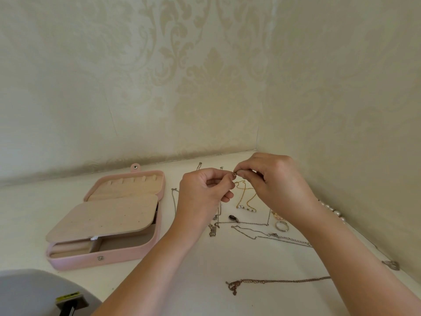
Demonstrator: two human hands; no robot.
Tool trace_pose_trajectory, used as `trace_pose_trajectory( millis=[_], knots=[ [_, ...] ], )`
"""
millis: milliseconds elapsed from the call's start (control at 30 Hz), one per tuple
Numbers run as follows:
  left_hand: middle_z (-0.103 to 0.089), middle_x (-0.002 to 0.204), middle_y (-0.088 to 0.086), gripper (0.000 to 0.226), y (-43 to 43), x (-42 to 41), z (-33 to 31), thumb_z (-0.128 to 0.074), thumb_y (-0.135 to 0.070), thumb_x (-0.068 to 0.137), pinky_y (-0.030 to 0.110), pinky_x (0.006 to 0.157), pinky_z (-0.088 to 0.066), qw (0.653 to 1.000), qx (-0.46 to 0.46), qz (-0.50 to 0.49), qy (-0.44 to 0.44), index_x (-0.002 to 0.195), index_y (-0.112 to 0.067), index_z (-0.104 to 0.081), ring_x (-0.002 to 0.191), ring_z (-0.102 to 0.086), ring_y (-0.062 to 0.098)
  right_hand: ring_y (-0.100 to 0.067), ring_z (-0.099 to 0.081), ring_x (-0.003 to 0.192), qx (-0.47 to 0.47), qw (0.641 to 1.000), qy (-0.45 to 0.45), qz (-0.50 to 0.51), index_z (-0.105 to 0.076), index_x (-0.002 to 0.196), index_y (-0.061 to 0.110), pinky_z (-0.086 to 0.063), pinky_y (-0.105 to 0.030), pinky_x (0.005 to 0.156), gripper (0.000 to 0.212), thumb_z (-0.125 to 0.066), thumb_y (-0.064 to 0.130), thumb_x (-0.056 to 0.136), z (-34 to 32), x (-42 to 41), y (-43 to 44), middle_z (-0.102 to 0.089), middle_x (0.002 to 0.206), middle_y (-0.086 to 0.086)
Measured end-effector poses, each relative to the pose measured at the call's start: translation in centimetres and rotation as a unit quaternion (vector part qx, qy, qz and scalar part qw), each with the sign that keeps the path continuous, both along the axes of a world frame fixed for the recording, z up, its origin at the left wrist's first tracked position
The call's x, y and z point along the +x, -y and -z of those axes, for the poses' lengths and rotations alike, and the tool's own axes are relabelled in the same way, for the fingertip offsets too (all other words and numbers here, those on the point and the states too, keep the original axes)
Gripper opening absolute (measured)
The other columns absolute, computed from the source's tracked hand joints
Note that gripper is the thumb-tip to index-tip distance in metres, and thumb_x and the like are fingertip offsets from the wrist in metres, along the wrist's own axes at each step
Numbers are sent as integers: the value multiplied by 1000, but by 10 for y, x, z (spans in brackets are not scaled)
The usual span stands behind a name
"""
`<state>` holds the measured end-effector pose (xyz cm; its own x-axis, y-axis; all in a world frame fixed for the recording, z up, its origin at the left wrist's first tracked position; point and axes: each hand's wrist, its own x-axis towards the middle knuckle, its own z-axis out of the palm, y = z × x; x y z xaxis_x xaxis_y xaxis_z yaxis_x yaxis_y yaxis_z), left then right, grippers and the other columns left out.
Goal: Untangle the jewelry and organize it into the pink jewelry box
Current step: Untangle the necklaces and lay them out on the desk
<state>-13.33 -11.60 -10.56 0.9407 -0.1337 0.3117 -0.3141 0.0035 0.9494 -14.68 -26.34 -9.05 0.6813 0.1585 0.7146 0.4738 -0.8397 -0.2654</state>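
Right of the box point(127, 256), left hand point(205, 190) and right hand point(273, 179) both pinch the gold chain point(245, 197); gentle teasing, not tugging, seems wisest.

table point(205, 265): white | wallpaper point(159, 76): cream damask | grey object point(34, 288): bottom-left, possibly a chair

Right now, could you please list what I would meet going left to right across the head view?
Grey object, pink jewelry box, left hand, right hand, pearl strand; both hands pinch the gold chain.

Print on the yellow label point(68, 297) is unreadable.
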Motion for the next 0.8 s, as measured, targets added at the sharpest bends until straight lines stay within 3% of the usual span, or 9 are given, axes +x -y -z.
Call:
trace_pose_trajectory(
  millis=[100, 233, 333, 433, 600, 800],
  knots=[
    [-67, 59, -6, 14, 0, -1, 0, -65, -8, 84, 15, 51, -46, 1000, 14, -3, 8, 75, -16, -70, 50, -60, 6, 10, -47, 57, 11, 1000, -14, -10, -74, 79, 16, -34, -2, 58, 16, -59, 19, 81, -1, 0, 1, -63, 65, 7],
    [-67, 59, -7, 12, 0, -2, 3, -66, -13, 84, 14, 52, -47, 999, 38, -14, 24, 75, -20, -70, 51, -62, 5, -3, -49, 69, 6, 1000, -17, -9, -75, 78, 14, -35, -4, 58, 16, -59, 18, 80, 0, -1, 1, -65, 65, 3],
    [-67, 60, -5, 14, -1, -2, 3, -66, -15, 85, 14, 55, -47, 997, 62, -16, 41, 75, -24, -70, 53, -63, 5, 1, -48, 57, 5, 1000, -28, -13, -75, 80, 14, -34, -2, 58, 14, -61, 16, 81, -2, -2, 3, -64, 65, 5],
    [-68, 63, -4, 20, -2, -2, 4, -65, -15, 85, 19, 59, -53, 992, 101, -20, 78, 73, -30, -67, 57, -64, 7, 13, -49, 62, 10, 999, -45, -14, -76, 81, 14, -33, -1, 58, 10, -67, 9, 82, -4, -3, 4, -57, 63, 12],
    [-67, 65, -6, 22, -2, -3, 4, -65, -17, 85, 26, 65, -56, 986, 126, -26, 108, 74, -35, -66, 61, -65, 11, 8, -50, 63, 28, 998, -57, 5, -76, 79, 16, -35, -4, 58, 11, -68, 10, 83, -5, -5, 3, -60, 63, 11],
    [-70, 66, -3, 24, -2, -2, 5, -66, -16, 85, 24, 65, -55, 989, 99, -45, 96, 75, -38, -66, 59, -66, 7, -3, -41, 50, 30, 998, 13, 46, -74, 73, 14, -35, -2, 61, 12, -64, 13, 79, 2, -1, -7, -63, 60, 2]
  ],
)
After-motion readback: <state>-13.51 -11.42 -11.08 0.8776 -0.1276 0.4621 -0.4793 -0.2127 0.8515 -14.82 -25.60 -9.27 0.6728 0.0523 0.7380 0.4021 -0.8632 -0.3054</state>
